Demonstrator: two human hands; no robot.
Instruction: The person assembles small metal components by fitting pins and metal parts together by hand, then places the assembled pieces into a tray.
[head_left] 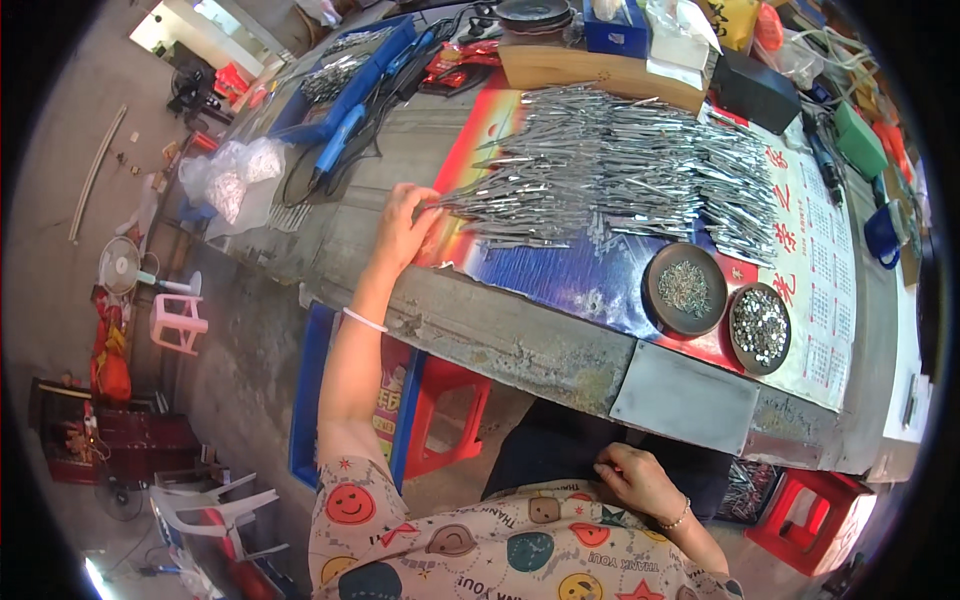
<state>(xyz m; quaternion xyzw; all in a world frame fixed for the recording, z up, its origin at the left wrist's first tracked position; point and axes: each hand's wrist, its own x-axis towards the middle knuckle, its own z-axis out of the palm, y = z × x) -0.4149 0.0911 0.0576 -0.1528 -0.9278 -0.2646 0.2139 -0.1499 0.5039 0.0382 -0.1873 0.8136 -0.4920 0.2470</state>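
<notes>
My left hand (403, 228) reaches over the bench to the left end of a wide spread of slender, pointed silver metal pieces (560, 165). Its thumb and fingers pinch the tip of one piece at the edge. The pieces lie in dense, overlapping rows on a colourful printed sheet (590, 285). Down at my lap, my right hand (638, 482) rests with its fingers curled; its palm is hidden. Two dark round bowls stand at the sheet's near right: one holds tiny metal pins (685, 290), the other small shiny discs (760, 325).
A grey metal plate (683, 397) lies at the bench's front edge. Far left are a blue tray (340, 90) of metal parts, a blue-handled corded tool (342, 137) and clear plastic bags (232, 178). A wooden block (600, 75) backs the pile. Red stools (445, 410) stand below.
</notes>
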